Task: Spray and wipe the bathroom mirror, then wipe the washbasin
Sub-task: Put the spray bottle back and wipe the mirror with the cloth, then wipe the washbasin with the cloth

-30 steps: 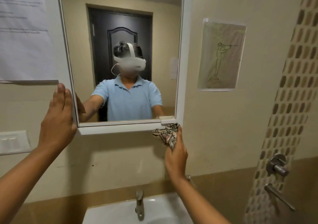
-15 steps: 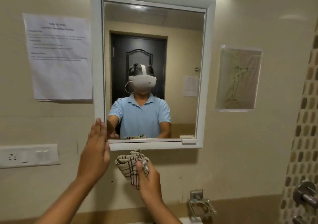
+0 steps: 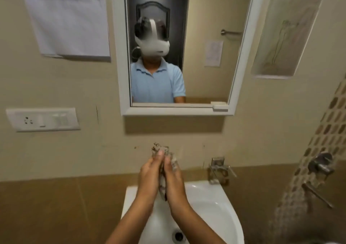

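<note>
Pressing together low in the middle of the frame, the left hand (image 3: 148,178) and the right hand (image 3: 175,180) sandwich a checked cloth (image 3: 162,156) between their palms. The fingers (image 3: 159,158) of both hands lie nearly straight and close together, pointing up toward the wall, flattened against the cloth rather than curled round it. A crumpled tuft of the cloth sticks out above the fingertips, and a strip of it shows in the gap between the two palms. The hands are held over the back rim of the white washbasin (image 3: 215,202), whose drain (image 3: 178,236) sits at the bottom centre. Directly above, in the upper middle, hangs the white-framed mirror (image 3: 206,56), well apart from the hands. A paper notice (image 3: 67,19) is in the upper left and a switch plate (image 3: 43,119) at mid left.
</note>
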`<action>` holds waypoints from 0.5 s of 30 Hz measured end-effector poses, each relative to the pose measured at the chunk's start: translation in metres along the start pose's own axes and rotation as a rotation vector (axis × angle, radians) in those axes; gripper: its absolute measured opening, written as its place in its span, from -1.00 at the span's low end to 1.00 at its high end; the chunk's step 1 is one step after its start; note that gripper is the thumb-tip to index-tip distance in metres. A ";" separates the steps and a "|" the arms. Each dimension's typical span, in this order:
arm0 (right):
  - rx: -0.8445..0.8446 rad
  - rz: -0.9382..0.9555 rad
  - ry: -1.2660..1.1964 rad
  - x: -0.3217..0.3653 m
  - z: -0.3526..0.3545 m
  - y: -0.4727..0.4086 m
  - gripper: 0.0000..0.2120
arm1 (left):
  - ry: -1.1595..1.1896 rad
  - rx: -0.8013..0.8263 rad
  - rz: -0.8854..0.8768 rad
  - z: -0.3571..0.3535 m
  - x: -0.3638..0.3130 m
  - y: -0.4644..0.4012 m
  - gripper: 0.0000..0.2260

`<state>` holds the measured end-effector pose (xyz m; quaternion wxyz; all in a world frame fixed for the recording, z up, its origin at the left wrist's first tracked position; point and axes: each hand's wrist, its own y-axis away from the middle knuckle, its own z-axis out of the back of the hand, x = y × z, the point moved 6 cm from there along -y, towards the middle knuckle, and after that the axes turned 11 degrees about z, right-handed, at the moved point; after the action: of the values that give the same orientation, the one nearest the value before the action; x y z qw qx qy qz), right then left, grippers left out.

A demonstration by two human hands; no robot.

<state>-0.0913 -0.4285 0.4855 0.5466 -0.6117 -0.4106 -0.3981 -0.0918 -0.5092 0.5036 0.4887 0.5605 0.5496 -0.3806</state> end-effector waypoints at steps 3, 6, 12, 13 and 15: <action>0.224 -0.067 0.162 -0.026 -0.014 0.036 -0.33 | 0.289 0.166 0.322 0.000 0.040 0.014 -0.60; 0.387 -0.079 0.295 -0.046 -0.006 0.053 -0.46 | 0.460 0.159 0.454 0.018 0.069 0.014 -0.73; 0.039 -0.088 0.257 -0.060 0.064 0.058 -0.54 | 0.556 0.205 0.526 0.026 0.107 0.015 -0.71; -0.006 -0.178 0.209 -0.070 0.076 0.059 -0.47 | 0.557 0.199 0.528 0.026 0.112 0.013 -0.69; -0.010 -0.397 0.022 -0.095 0.088 0.063 -0.39 | 0.572 0.223 0.529 0.021 0.121 0.011 -0.67</action>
<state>-0.0620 -0.3514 0.3678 0.4588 -0.5169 -0.5154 -0.5066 -0.0658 -0.4987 0.3840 0.3335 0.8154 0.4557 -0.1278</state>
